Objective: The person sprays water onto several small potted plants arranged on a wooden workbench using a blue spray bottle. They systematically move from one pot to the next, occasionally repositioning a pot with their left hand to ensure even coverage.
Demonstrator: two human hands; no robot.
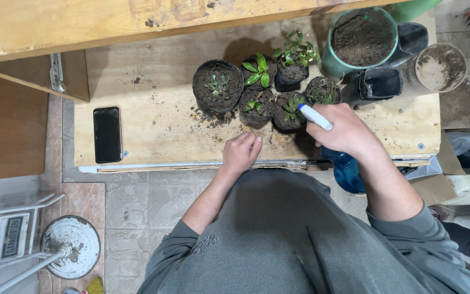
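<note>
My right hand [345, 130] grips a blue spray bottle [348, 170] with a white nozzle [315, 116] that points at a cluster of small black pots with green seedlings [267, 87]. The nozzle tip is just over the pot at the cluster's near right [289, 109]. My left hand [240, 152] rests with curled fingers on the near edge of the wooden tabletop [153, 125], just below the pots, and holds nothing. Loose soil lies scattered around the pots.
A black phone [107, 134] lies on the table's left. A green pot of soil [361, 39], a black grow bag [374, 84] and a soil-dusted round container [437, 66] stand at the back right. A wooden shelf [82, 22] overhangs the far side. A white fan base [70, 246] stands on the tiled floor.
</note>
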